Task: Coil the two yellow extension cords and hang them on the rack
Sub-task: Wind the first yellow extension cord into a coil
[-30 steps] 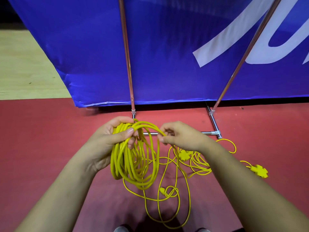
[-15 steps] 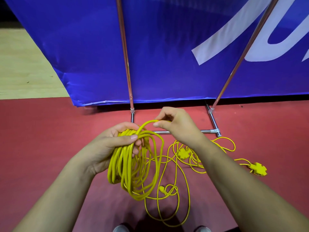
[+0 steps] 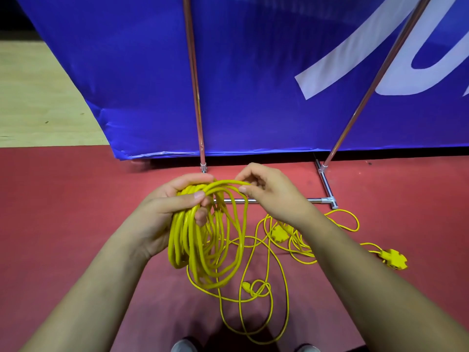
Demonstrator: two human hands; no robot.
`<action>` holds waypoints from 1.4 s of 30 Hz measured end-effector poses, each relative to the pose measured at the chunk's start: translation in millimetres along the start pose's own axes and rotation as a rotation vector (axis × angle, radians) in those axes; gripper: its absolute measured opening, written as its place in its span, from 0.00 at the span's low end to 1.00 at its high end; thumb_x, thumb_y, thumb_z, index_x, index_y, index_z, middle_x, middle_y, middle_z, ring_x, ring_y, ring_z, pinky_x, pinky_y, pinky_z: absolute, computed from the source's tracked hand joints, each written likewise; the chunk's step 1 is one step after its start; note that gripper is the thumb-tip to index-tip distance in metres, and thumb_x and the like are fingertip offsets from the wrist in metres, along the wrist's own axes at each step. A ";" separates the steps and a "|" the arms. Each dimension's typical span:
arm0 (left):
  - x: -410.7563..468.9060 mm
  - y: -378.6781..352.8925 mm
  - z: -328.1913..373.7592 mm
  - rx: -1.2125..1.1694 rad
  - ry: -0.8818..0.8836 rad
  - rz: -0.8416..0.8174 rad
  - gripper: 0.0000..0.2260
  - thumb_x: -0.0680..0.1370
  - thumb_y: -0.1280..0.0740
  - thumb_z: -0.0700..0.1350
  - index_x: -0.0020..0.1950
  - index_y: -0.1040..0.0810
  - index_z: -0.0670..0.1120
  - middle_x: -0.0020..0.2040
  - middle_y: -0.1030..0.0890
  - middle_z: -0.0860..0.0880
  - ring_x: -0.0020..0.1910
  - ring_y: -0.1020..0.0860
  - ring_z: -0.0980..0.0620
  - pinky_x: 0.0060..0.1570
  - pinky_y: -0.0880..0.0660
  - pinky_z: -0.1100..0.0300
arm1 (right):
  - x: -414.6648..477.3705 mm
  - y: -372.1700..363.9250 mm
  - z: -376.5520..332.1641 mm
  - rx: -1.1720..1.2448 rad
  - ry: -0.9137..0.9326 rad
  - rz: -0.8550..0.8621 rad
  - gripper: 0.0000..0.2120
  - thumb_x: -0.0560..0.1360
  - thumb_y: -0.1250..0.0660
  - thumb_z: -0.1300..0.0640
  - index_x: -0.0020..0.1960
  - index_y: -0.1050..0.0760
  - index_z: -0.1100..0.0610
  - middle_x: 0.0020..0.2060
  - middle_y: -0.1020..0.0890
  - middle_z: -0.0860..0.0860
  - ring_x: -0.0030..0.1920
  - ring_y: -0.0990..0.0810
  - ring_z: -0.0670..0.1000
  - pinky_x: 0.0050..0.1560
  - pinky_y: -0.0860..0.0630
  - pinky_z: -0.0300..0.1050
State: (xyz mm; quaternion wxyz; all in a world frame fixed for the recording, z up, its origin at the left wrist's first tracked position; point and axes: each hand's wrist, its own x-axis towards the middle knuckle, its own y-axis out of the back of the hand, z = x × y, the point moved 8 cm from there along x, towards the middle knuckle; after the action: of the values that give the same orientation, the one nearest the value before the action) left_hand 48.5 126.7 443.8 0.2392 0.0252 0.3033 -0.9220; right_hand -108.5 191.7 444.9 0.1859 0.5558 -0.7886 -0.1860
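We are standing on a red carpeted floor (image 3: pixel 63 224) facing a blue fabric banner (image 3: pixel 253 72), working in front of the chrome tube rack (image 3: pixel 327 189). Our left hand (image 3: pixel 167 207) is clamping a thick coil of yellow extension cord (image 3: pixel 200 240); our right hand (image 3: pixel 269 191) is pinching the next loop onto it. By our judgement the first cord is mostly coiled. Loose yellow cord (image 3: pixel 266 301) and a yellow multi-socket end (image 3: pixel 393 259) are lying tangled on the floor, likely to snag. Nothing is hanging yet.
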 end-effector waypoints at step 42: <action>6.0 -1.6 1.4 0.037 -0.087 0.135 0.15 0.61 0.21 0.40 0.46 0.18 0.45 0.35 0.21 0.40 0.27 0.22 0.49 0.29 0.22 0.60 | -11.2 -9.9 19.0 0.252 -0.173 -0.288 0.04 0.76 0.31 0.62 0.44 0.24 0.61 0.32 0.21 0.54 0.33 0.24 0.48 0.38 0.27 0.39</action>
State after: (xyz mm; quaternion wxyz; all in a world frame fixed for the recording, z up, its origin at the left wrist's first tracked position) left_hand 42.6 124.5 444.7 0.3133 0.0098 0.2729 -0.9096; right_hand -106.5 200.8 422.6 0.0178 0.6638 -0.7309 -0.1576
